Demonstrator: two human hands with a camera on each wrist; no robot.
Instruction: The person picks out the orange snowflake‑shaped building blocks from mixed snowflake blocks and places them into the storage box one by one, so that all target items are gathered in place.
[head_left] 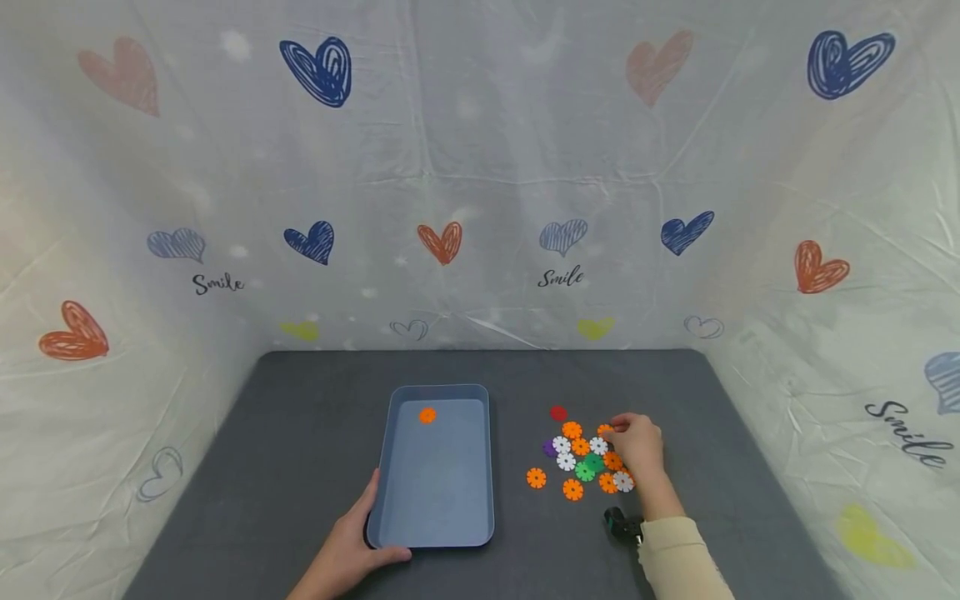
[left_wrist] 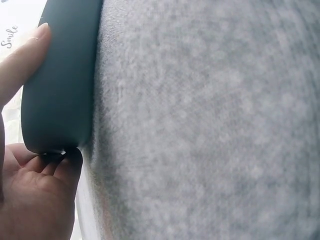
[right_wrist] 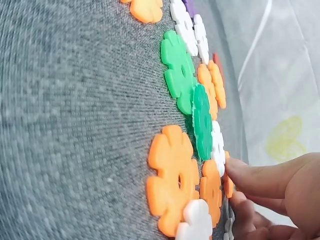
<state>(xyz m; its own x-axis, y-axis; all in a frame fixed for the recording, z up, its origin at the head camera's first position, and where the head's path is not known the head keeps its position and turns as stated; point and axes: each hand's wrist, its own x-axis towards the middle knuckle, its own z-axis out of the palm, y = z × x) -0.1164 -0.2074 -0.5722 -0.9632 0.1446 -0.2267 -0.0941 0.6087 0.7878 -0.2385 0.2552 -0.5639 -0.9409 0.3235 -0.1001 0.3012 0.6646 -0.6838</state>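
heart-printed sheeting (head_left: 480,125) backs a dark grey table (head_left: 315,433). the left hand (head_left: 347,540) grips a blue tray (head_left: 435,492) at its seven o'clock corner; one orange disc (head_left: 427,415) lies inside near twelve. the right hand (head_left: 637,447) pinches a second disc (head_left: 604,430) at the coloured pile's (head_left: 593,462) one o'clock edge.

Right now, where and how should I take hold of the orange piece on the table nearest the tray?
I'd pinch the orange piece by opposite edges of its notched rim, coming down from the tray side. It lies flat, so the rim seems the likeliest hold, and the cluster of pieces sits on its other side.
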